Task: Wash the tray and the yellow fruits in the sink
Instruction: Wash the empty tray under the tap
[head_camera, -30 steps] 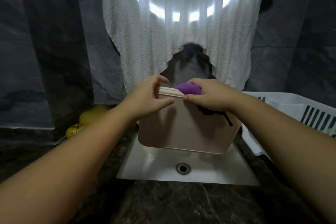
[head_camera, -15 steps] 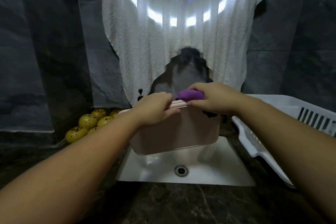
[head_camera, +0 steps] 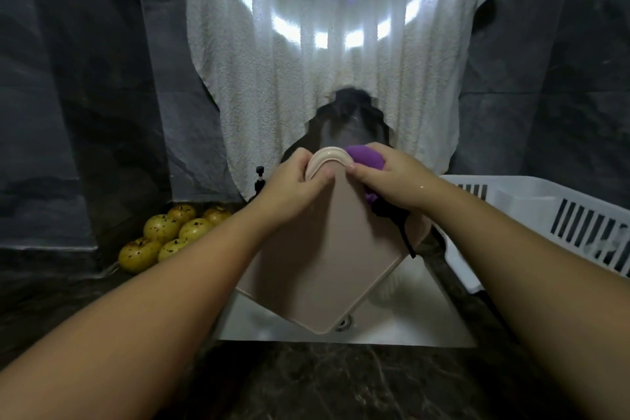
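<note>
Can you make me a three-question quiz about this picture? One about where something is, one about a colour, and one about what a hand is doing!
1. Where are the yellow fruits?
A. In the sink
B. On the counter left of the sink
C. In the white basket

2. What colour is the scrubber?
A. Green
B. Purple
C. Orange

3. What is the left hand doing?
A. Gripping the tray's top corner
B. Lying flat on the counter
C. Holding a fruit

Answers:
1. B: the fruits are piled on the dark counter beside the sink.
2. B: the right hand holds a purple scrubber at the tray's edge.
3. A: its fingers curl round the corner of the tray, tilted over the sink.
</note>
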